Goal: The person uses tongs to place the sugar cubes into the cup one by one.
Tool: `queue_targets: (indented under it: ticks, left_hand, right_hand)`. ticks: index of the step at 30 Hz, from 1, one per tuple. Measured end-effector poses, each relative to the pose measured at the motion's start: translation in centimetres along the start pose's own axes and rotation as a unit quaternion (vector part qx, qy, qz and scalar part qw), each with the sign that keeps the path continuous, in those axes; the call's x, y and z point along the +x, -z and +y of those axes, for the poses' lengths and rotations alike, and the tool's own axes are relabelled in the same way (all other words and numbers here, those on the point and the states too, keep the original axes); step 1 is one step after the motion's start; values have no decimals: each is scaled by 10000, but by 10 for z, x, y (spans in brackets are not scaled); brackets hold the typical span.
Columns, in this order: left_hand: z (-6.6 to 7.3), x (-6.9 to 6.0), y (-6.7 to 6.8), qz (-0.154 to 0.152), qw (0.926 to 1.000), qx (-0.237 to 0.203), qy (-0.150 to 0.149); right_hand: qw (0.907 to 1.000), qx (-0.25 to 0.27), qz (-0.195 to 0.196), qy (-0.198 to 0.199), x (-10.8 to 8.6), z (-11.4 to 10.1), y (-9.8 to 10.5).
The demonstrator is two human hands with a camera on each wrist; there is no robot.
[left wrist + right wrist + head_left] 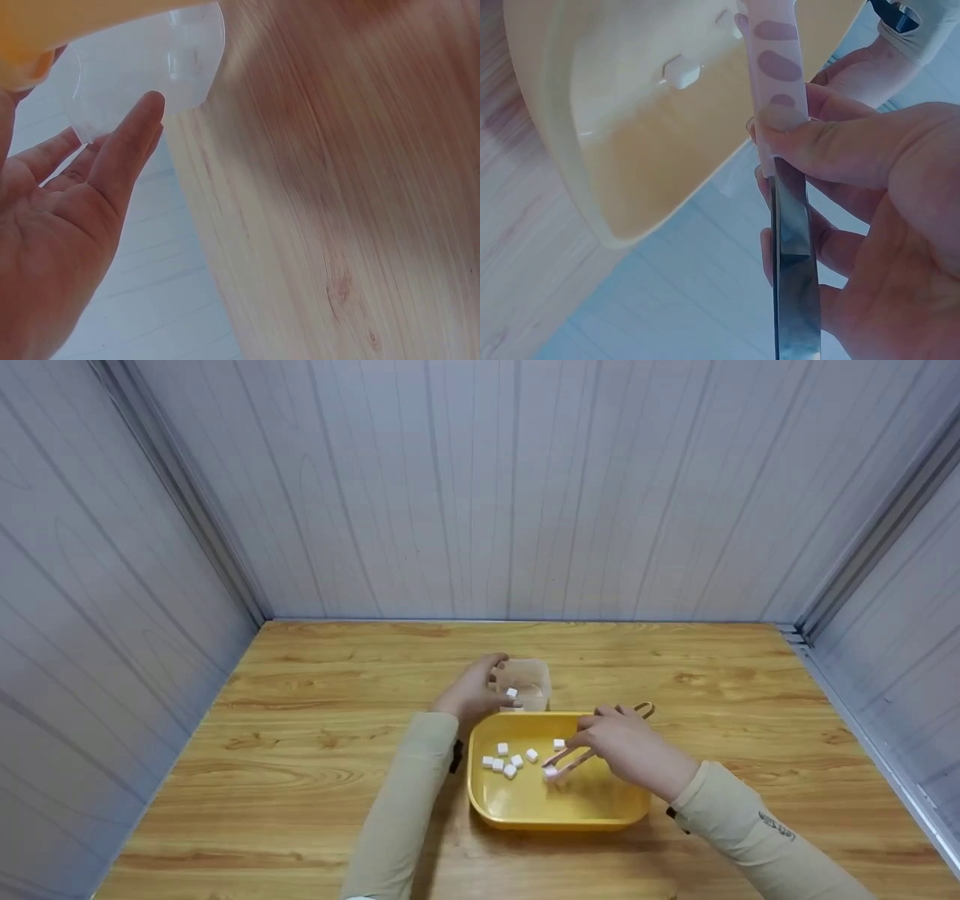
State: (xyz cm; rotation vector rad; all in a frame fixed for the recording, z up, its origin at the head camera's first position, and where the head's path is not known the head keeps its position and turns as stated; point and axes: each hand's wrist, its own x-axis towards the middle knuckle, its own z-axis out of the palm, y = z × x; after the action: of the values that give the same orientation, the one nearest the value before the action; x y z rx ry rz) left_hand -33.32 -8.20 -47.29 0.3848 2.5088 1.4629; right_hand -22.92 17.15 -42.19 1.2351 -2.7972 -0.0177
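Over the yellow tray (pixel 555 811), the right hand (pixel 626 744) pinches the tongs (pixel 791 217), tips at a white cube (pixel 550 772) inside; squeeze evenly, lightly, or it may slip! Just behind the tray, the left hand's (pixel 472 691) thumb and fingers grip the clear container (pixel 534 679): keep that steady.

Booth-like workspace; 3 pale panelled walls (pixel 480 495) around a wood-grain tabletop (pixel 300 735)

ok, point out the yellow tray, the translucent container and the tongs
Yellow tray (pixel 525 801): head view, bare floor near its front edge.
Translucent container (pixel 142 67): left wrist view, outer surface.
Tongs (pixel 791 217): right wrist view, bare metal part.
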Motion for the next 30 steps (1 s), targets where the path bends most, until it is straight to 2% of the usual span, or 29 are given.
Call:
queue_targets:
  ticks: [14, 21, 30]
  left_hand:
    - [-3, 1, -1, 46, 9990, -451, 55]
    - [-4, 2, 1, -12, 9998, 12, -188]
    - [-4, 2, 0, -37, 9997, -139, -177]
  right_hand:
    - [9994, -139, 262, -173, 8, 9, 28]
    - [9987, -148, 424, -246, 17, 18, 34]
    - [9976, -66, 477, -494, 29, 32, 32]
